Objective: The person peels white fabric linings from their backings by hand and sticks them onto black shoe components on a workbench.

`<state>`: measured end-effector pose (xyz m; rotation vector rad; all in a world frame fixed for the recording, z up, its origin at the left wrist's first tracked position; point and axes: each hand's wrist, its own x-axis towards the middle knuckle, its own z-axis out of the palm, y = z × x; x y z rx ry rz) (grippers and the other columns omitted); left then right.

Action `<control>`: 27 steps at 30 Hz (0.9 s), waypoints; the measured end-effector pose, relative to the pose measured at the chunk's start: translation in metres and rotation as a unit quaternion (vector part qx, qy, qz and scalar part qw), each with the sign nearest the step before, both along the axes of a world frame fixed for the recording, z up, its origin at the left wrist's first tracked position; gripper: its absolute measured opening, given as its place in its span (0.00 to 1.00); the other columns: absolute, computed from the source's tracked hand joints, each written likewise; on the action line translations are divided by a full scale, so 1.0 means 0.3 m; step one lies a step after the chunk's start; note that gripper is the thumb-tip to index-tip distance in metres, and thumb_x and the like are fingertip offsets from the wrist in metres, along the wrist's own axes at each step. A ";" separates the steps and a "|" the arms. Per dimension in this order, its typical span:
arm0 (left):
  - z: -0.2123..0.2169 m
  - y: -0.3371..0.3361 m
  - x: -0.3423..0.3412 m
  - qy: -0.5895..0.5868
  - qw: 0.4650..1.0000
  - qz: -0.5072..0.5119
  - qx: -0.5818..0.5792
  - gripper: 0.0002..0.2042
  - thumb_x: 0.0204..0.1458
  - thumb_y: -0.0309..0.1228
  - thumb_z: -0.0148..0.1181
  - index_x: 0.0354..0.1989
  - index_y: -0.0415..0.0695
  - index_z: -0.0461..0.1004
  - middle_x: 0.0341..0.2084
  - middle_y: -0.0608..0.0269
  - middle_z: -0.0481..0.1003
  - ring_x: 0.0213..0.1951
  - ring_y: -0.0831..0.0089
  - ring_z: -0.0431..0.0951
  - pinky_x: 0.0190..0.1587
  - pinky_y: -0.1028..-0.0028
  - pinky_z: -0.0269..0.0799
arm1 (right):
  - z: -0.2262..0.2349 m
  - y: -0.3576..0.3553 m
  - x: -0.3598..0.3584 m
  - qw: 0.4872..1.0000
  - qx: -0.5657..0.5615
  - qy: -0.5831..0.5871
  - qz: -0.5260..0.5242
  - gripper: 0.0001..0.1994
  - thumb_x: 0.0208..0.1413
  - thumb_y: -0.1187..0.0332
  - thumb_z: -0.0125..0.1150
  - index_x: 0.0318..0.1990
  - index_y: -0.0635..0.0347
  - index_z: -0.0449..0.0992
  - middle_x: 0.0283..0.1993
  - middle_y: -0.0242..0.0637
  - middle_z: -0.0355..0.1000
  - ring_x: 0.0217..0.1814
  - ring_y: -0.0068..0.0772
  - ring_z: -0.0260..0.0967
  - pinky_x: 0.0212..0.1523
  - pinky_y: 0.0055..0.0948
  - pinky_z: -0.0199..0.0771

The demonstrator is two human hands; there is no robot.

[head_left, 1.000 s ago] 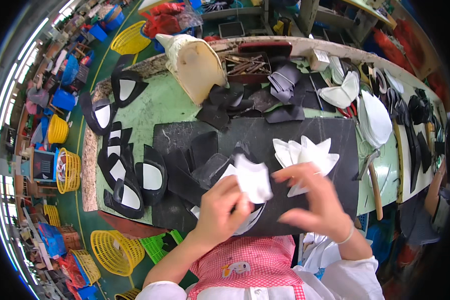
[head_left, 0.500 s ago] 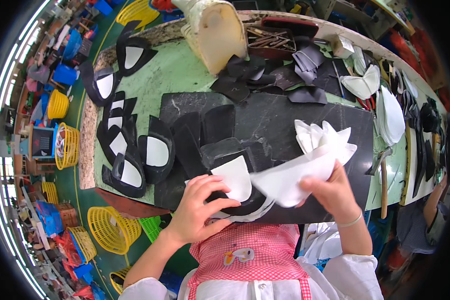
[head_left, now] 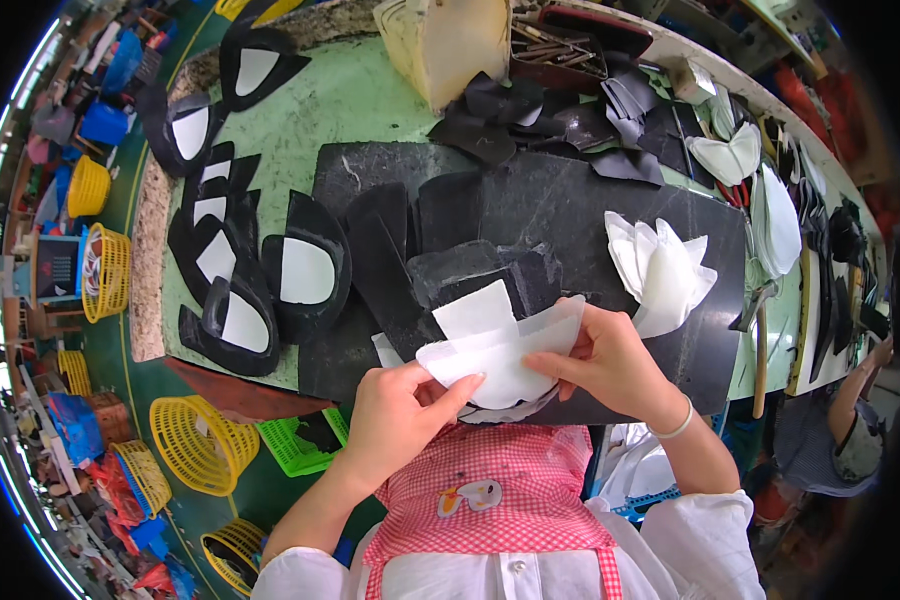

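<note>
Currently, both hands hold one curved white piece at the near edge of the black mat, in front of the checked apron. The left hand pinches the left end of the piece, thumb pressed on the upper face and fingers bent beneath the edge. The right hand is closed on the opposite end in the same manner, thumb on the upper face and fingers curled behind the corner. The piece spans the gap between the hands, its long edge facing away from the wearer. Directly beyond that edge, a white insert shows, partly covered by the piece. Black parts lie on the mat to the left of and beyond the insert. A fanned stack of white pieces rests on the mat, beyond the right hand. Left of the mat, black assemblies with white inserts are laid out on the green tabletop. A hammer lies to the right of the mat. Dark scraps lie along the mat's far edge.
</note>
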<state>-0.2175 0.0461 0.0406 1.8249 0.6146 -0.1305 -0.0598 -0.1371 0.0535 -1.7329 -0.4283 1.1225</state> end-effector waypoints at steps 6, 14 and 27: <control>-0.053 -0.008 -0.005 0.002 0.998 -0.035 0.060 0.12 0.50 0.39 0.69 0.29 0.41 0.83 0.15 0.62 0.78 0.18 0.73 0.79 0.22 0.74 0.71 | -0.086 -0.010 -0.012 0.997 -0.013 -0.065 0.025 0.15 0.52 0.69 0.71 0.40 0.69 0.75 0.27 0.40 0.78 0.23 0.25 0.76 0.26 0.23 0.75; 0.024 0.051 -0.054 0.012 0.926 -0.115 0.360 0.20 0.46 0.42 0.70 0.46 0.46 0.79 0.33 0.62 0.80 0.38 0.65 0.82 0.39 0.68 0.76 | -0.057 -0.058 -0.019 0.902 -0.111 -0.417 -0.004 0.20 0.42 0.62 0.76 0.39 0.57 0.72 0.30 0.32 0.72 0.30 0.35 0.71 0.30 0.31 0.70; -0.037 0.122 -0.111 -0.209 0.933 -0.154 0.250 0.26 0.48 0.35 0.64 0.59 0.51 0.74 0.67 0.45 0.59 0.70 0.46 0.55 0.69 0.48 0.49 | -0.081 -0.177 -0.045 0.921 0.064 -0.383 0.029 0.30 0.49 0.73 0.65 0.63 0.57 0.67 0.68 0.45 0.63 0.70 0.52 0.59 0.73 0.47 0.49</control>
